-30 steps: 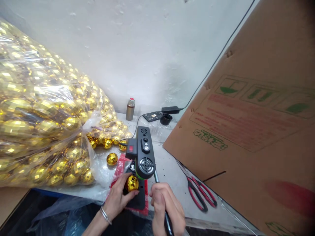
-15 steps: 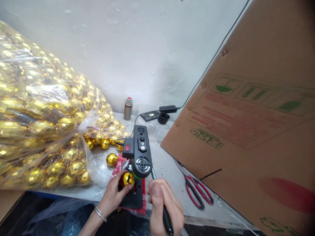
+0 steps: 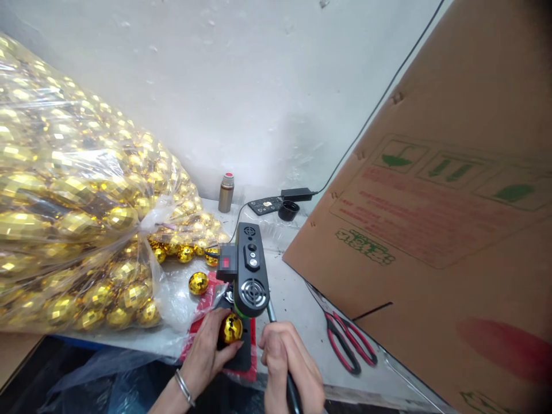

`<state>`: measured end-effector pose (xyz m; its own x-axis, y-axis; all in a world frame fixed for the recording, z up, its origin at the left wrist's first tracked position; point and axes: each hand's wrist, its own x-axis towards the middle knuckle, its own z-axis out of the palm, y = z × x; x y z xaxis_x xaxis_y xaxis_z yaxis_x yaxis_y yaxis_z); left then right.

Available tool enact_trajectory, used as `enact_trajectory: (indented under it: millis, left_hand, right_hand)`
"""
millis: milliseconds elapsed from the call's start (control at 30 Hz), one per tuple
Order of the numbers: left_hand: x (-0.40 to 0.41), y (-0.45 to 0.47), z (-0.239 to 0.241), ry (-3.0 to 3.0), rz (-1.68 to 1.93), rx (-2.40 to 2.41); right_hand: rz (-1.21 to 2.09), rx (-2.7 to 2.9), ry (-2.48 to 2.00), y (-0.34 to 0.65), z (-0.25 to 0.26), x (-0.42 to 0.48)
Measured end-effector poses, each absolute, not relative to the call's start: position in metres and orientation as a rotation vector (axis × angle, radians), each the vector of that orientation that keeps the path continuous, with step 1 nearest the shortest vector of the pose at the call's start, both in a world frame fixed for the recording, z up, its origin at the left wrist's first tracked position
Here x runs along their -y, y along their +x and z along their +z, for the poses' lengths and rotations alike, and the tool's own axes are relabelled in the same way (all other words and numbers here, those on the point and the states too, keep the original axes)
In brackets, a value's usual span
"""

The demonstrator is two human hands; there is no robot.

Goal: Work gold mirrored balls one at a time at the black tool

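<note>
My left hand [image 3: 210,351] grips a faceted gold ball [image 3: 232,328], pressing it onto the black base under the head of a small black press machine [image 3: 249,272]. My right hand [image 3: 288,368] is closed around the machine's metal lever with its black handle [image 3: 291,391]. The machine stands on a red sheet [image 3: 202,307] at the near edge of the white table [image 3: 293,299].
A big clear plastic bag of gold balls [image 3: 69,213] fills the left. One loose gold ball [image 3: 198,283] lies by the machine. Red-handled scissors [image 3: 349,345] lie to the right, under a leaning cardboard sheet [image 3: 440,218]. A small metal bottle [image 3: 226,192], black cap and power adapter sit at the wall.
The ball in my left hand rose slightly toward the machine head half a second ago and is now back down on the base. My right hand stays on the lever.
</note>
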<state>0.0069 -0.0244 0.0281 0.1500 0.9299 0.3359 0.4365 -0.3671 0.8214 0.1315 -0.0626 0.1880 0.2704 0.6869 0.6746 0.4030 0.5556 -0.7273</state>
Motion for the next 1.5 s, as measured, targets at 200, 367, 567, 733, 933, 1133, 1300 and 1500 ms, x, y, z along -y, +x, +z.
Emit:
enact_trajectory:
  millis: [200,367,567,733,933,1133,1300,1500]
  left_hand:
    - [0.007,0.012,0.028,1.96,1.017,-1.383]
    - [0.008,0.012,0.023,1.959,0.955,-1.383]
    - [0.01,0.014,0.022,1.969,0.982,-1.407]
    - [0.01,0.015,0.021,1.997,1.021,-1.401]
    - [0.011,0.015,0.025,1.997,1.006,-1.411]
    - [0.011,0.017,0.025,1.997,1.021,-1.433]
    - [0.011,0.018,0.022,2.011,1.056,-1.444]
    - [0.011,0.017,0.021,2.023,1.015,-1.443]
  right_hand:
    - [0.185,1.374,-1.026,0.133,0.186,0.061]
    - [0.063,1.378,-1.055,0.131,0.169,0.062]
    - [-0.064,1.418,-1.066,0.133,0.139,0.061]
    - [-0.088,1.381,-1.065,0.132,0.134,0.059]
    - [-0.084,1.377,-1.064,0.131,0.13,0.059]
    - [-0.096,1.347,-1.064,0.129,0.127,0.058]
    - [-0.081,1.346,-1.075,0.128,0.129,0.06]
    - [-0.048,1.356,-1.059,0.128,0.131,0.06]
